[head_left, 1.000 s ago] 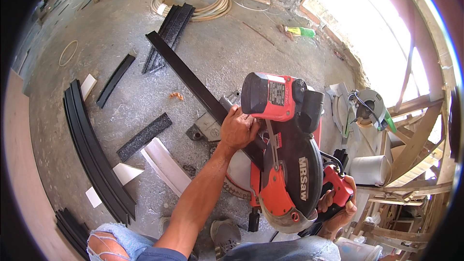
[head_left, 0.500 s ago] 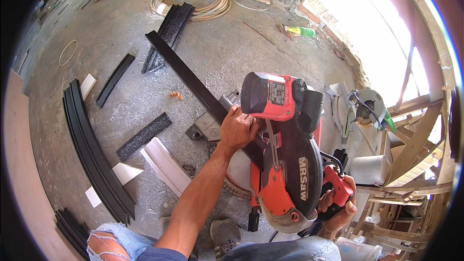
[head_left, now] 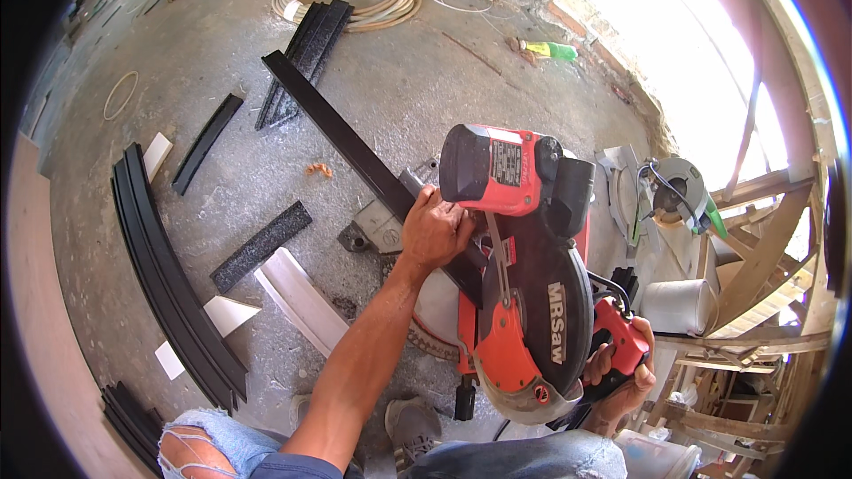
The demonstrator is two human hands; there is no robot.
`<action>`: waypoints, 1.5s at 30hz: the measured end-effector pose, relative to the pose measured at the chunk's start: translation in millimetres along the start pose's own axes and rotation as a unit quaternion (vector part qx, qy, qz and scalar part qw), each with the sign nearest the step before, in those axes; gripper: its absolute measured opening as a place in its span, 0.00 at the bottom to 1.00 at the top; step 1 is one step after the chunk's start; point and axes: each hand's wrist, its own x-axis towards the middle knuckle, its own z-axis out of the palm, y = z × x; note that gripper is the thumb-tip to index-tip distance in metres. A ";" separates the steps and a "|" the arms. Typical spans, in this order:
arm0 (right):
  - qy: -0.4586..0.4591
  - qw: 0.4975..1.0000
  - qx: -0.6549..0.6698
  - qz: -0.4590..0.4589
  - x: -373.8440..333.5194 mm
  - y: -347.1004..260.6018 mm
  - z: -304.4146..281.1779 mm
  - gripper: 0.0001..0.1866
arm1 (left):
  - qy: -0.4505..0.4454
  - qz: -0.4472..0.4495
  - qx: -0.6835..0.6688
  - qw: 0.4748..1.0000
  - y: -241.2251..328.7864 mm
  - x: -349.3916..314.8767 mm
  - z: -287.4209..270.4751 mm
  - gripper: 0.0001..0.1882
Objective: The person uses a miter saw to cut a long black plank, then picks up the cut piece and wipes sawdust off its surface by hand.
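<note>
In front of me stands a red and black miter saw (head_left: 541,293), its motor toward the top and its blade guard toward me. My right hand (head_left: 623,381) is wrapped round the saw's red trigger handle (head_left: 628,346). A long black moulding strip (head_left: 337,133) lies slantwise across the saw's base, its near end by the orange guard. My left hand (head_left: 435,229) is closed over this strip and presses it at the fence, close to the motor. The saw head hides the blade and part of the strip's near end.
Long black mouldings (head_left: 169,275) lie on the left floor with white offcuts (head_left: 232,317). A white moulding piece (head_left: 302,302) rests nearer the saw. A coiled hose (head_left: 390,9) lies at the back. On the right are another saw (head_left: 679,195), a white bucket (head_left: 674,306) and timber pieces.
The view has shifted very slightly. Both hands, the strip and the saw keep their places relative to one another.
</note>
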 end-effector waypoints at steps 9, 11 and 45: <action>0.002 1.000 -0.004 -0.003 0.3 0.6 -0.7 0.40 | -0.008 -0.003 -0.006 1.000 -0.8 -0.1 0.2 0.10; 0.004 1.000 0.000 -0.002 -0.1 3.1 -1.1 0.40 | 0.003 0.003 -0.002 1.000 -0.9 0.1 -2.0 0.09; 0.006 1.000 -0.003 -0.002 -0.5 4.0 -0.1 0.40 | -0.015 -0.001 0.008 1.000 -2.5 -1.6 -2.8 0.10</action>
